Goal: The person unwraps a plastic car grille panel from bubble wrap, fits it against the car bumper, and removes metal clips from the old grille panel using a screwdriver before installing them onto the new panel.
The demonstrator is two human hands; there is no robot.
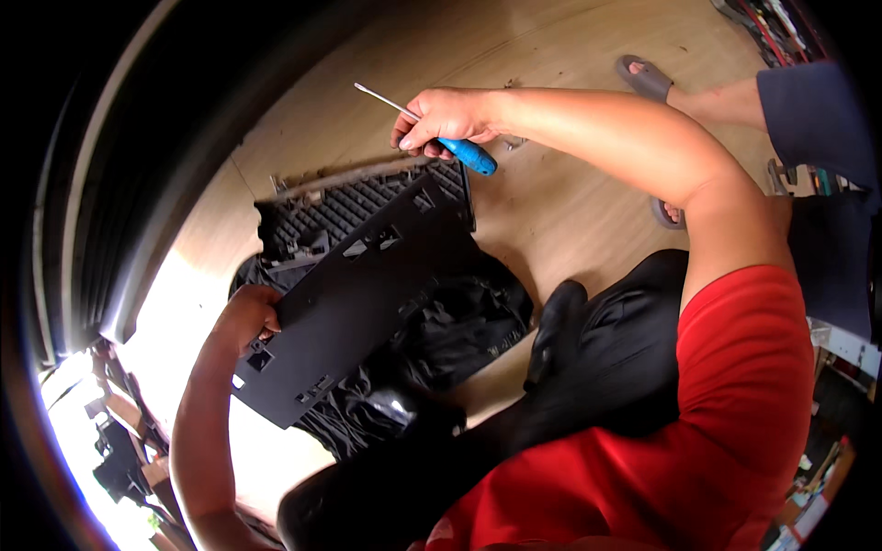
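Observation:
A flat black panel (354, 298) with several cut-out slots is tilted in front of me. My left hand (250, 317) grips its left edge, the fingers closed around it. Above the panel's far end, my right hand (441, 124) is closed on a screwdriver with a blue handle (473, 156); the bare metal shaft points up and to the left. Behind the panel lies a ribbed black plastic part (317, 216). Crumpled black fabric (459, 321) spreads under and beside the panel.
At the upper right stands another person in dark shorts (813, 119) and grey slippers (648, 78). A large dark ribbed structure (101, 184) fills the left side. Small bits lie on the tan floor (570, 174). Cluttered items (129, 432) are at the lower left.

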